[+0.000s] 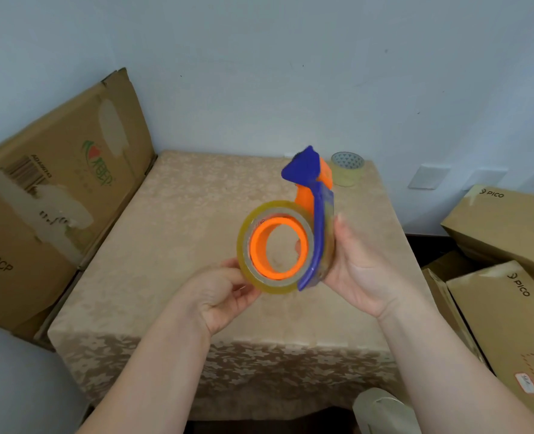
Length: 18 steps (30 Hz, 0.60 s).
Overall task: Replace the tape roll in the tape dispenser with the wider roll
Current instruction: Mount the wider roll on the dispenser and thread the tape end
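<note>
I hold a blue and orange tape dispenser (319, 214) upright above the table. My right hand (358, 266) grips its blue body from the right side. A yellowish clear tape roll (253, 280) sits around the dispenser's orange hub (259, 245). My left hand (223, 294) pinches the lower left edge of that roll. A second clear tape roll (348, 169) with a patterned core stands on the table's far right corner, partly hidden behind the dispenser's head.
The table (178, 233) has a beige patterned cloth. A big cardboard box (56, 189) leans at its left. Several brown cardboard boxes (506, 277) are stacked at the right. A wall stands close behind the table.
</note>
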Motion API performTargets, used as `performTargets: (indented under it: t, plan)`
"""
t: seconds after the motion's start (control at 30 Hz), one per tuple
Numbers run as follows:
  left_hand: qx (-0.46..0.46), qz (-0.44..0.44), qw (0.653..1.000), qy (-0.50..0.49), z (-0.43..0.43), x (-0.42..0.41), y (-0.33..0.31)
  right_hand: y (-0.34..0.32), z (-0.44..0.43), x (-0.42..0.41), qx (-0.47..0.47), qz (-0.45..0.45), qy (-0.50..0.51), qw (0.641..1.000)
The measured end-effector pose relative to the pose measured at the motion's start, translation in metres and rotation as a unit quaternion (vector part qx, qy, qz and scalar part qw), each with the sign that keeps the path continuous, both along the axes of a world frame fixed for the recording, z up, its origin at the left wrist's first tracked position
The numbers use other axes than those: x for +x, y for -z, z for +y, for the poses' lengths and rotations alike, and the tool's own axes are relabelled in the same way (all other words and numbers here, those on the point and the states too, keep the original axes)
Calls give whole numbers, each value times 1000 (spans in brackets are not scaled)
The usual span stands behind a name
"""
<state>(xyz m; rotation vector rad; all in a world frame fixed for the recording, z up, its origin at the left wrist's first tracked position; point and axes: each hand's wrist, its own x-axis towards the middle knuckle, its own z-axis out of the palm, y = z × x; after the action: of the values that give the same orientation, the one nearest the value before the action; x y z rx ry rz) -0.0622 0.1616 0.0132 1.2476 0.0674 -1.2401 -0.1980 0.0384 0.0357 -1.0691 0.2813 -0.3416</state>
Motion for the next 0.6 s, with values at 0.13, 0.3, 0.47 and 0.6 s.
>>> performTargets:
  t: [0.13,0.3,0.47,0.6]
  plan:
    - [2,-40,999,10,-1,-4,-2,9,5,6,29,8,9,1000]
    - [-26,-114,992,45,0,3,-4,12,12,9,99,-33,6,995]
    - [15,-226,973,49,2,13,-2,13,11,6,130,-49,-28,990]
    - [63,-334,940,17,13,41,-6,8,5,-5,-9,26,-72,997]
